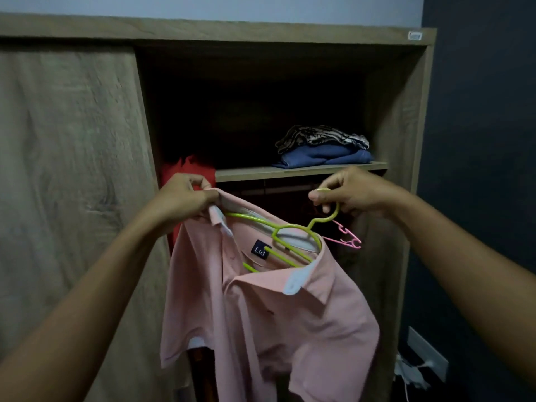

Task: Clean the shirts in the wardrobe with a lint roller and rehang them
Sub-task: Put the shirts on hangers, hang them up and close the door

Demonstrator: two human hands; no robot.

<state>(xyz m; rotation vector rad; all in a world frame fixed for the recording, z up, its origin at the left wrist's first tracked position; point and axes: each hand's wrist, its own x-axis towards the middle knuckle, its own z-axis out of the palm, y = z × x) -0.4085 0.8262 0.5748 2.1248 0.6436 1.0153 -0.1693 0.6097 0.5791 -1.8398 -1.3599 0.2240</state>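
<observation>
So the pale pink cotton polo shirt (275, 314) is held up in front of the open wood-grain wardrobe (400, 140), just below the front edge of its shelf (290, 171). Left hand (185, 198) pinches the collar. Right hand (348, 192) has its fingers curled round the hook of the lime green plastic hanger (290, 230), which sits crooked in the neck opening. No lint roller in view, so I can't tell if this one's cleaned. It's not on the rail yet, and a red garment (185, 169) hangs at the wardrobe's left edge.
</observation>
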